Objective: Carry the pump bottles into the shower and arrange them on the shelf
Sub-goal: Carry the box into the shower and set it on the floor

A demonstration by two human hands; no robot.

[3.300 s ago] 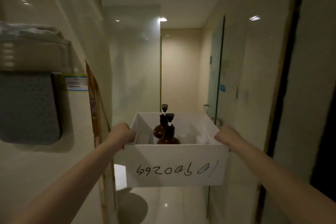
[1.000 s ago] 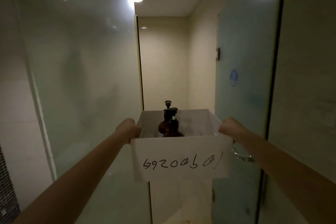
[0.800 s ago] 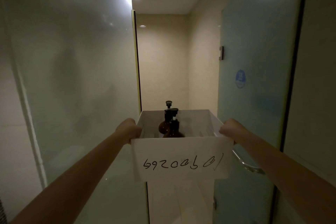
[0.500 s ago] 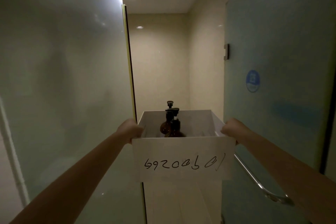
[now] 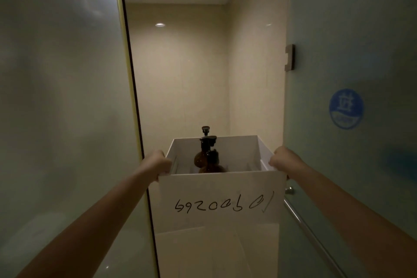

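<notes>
Head view: pump bottles (image 5: 208, 156) were seen upright inside the white box (image 5: 221, 201), carried level between left hand (image 5: 158, 163) and right hand (image 5: 283, 159), each clenched on a side rim, the shower opening directly beyond the box.

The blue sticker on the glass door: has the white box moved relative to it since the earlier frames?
Yes. The white box has advanced toward the shower opening; the blue sticker has slid rightward past it.

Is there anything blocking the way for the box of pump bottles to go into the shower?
Nothing visible blocks it. The white box with the pump bottles faces the open gap between the glass panel and the open glass door. No shelf is in view.
</notes>
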